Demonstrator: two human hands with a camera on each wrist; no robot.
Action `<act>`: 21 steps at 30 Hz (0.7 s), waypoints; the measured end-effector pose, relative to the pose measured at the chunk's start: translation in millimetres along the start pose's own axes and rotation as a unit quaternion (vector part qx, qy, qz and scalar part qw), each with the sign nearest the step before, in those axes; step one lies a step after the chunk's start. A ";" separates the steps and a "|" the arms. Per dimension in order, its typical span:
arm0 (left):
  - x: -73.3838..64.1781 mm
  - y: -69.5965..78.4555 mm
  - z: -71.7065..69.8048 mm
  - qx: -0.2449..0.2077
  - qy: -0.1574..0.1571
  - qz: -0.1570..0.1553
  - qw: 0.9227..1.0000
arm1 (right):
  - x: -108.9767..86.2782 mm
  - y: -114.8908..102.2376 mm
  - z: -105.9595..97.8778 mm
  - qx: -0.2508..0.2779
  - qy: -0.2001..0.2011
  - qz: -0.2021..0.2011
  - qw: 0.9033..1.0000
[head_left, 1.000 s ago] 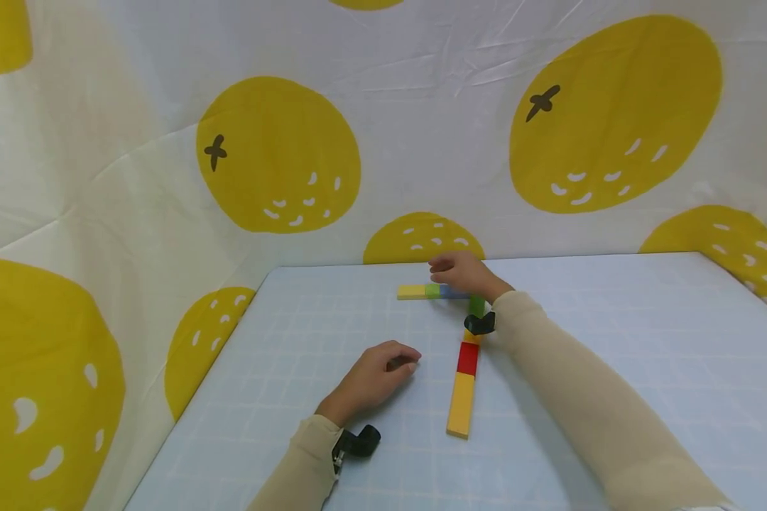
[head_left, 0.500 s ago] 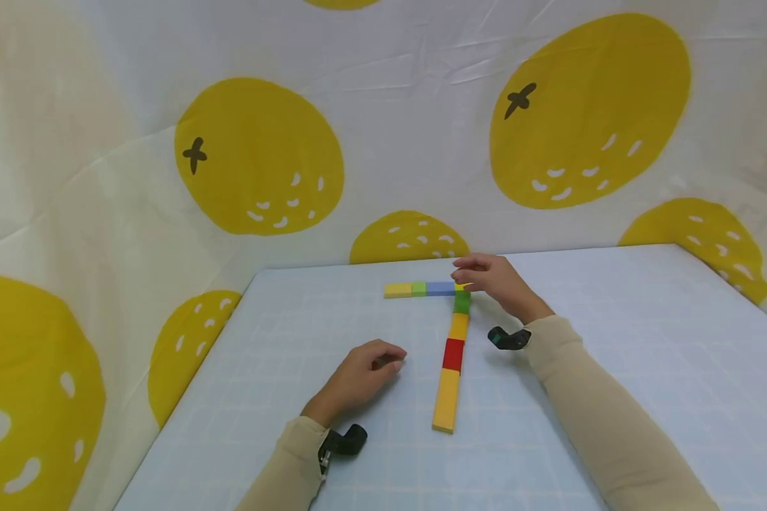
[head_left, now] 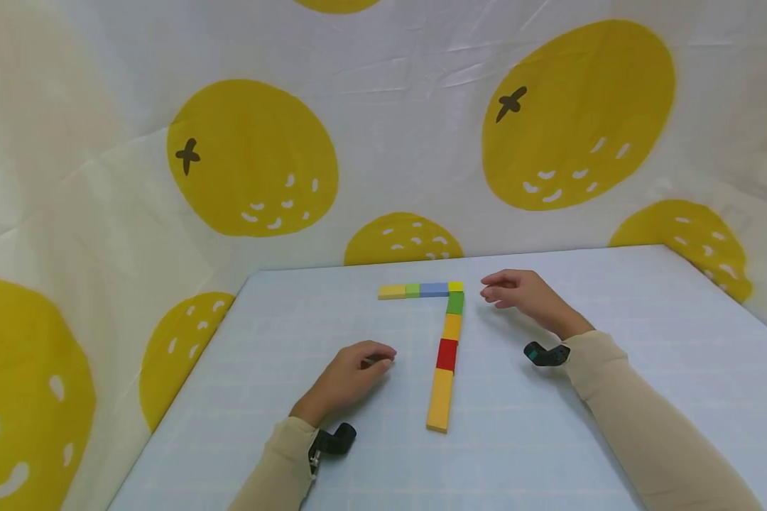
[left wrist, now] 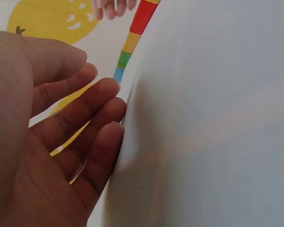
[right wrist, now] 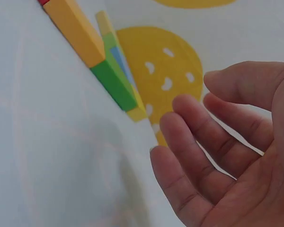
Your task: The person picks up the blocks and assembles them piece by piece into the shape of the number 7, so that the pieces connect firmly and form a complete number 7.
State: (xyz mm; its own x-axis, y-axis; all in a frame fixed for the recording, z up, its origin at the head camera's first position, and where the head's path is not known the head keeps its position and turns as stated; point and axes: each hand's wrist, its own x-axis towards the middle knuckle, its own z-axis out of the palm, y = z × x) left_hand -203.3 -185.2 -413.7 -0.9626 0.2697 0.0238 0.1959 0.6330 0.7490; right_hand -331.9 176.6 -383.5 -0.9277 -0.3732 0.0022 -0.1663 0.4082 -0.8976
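Note:
Flat coloured blocks lie end to end on the table in two rows that meet at a corner. The row toward me runs from a long orange block (head_left: 439,401) through a red block (head_left: 447,355) and a smaller orange block (head_left: 452,326) to a green block (head_left: 455,303). At the corner is a bright yellow block (head_left: 456,287); a blue block (head_left: 434,289), a light green block (head_left: 412,291) and a pale yellow block (head_left: 392,292) extend left. My right hand (head_left: 518,294), relaxed and holding nothing, is right of the corner. My left hand (head_left: 351,376) rests left of the row, fingers loosely bent, palm bare.
A pale checked cloth (head_left: 281,333) covers the table. Behind and to the left hangs a white curtain (head_left: 415,142) printed with large yellow fruit. Each wrist wears a small black camera, such as the right wrist's camera (head_left: 546,354).
My right hand has moved from above the corner of the rows out to the right, uncovering the yellow corner block. The left hand stays put; the head view has shifted slightly.

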 end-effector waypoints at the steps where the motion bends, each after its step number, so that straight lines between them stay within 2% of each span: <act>1: 0.1 -0.1 0.0 0.000 0.001 -0.002 1.000 | -3.4 3.0 -3.2 -0.004 0.001 -0.001 1.000; 9: 1.1 0.9 0.1 0.004 -0.001 -0.002 1.000 | -24.5 18.4 -23.0 0.009 0.009 0.012 1.000; 21: 2.4 -0.6 0.4 0.009 0.006 -0.007 1.000 | -39.2 28.7 -30.5 0.024 0.005 0.011 1.000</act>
State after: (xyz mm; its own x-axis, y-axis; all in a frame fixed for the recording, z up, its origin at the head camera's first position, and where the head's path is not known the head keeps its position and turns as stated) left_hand -205.7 -184.7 -414.3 -0.9675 0.2523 0.0202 0.1850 0.6506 0.7366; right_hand -310.4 228.4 -395.9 -0.9347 -0.3552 -0.0141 -0.1290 0.3759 -0.9176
